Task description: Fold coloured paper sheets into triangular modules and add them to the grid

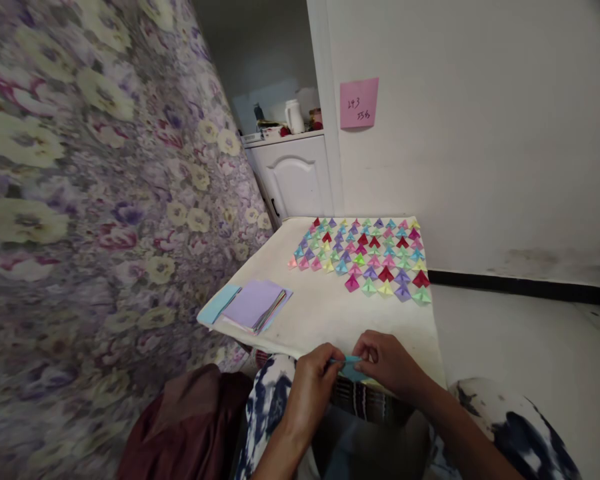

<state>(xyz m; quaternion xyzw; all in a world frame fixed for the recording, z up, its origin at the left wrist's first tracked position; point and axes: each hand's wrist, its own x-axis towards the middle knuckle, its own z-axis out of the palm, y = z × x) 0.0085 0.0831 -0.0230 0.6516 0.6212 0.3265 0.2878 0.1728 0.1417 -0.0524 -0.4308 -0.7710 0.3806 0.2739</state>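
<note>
My left hand (314, 381) and my right hand (387, 363) meet at the near edge of a small cream table (325, 310). Both pinch a small light blue piece of paper (351, 367) between their fingertips. Only a sliver of the paper shows between the fingers. Further back on the table lie rows of several small folded paper shapes (363, 257) in red, pink, purple, green, blue and yellow. A stack of square coloured paper sheets (255, 304), purple on top, sits at the table's left edge.
A flowered bedspread (80, 200) rises on the left. A white wall carries a pink note (359, 102). A white cabinet (293, 177) with a jug and jars stands behind. A dark red cloth (190, 420) lies by my knees.
</note>
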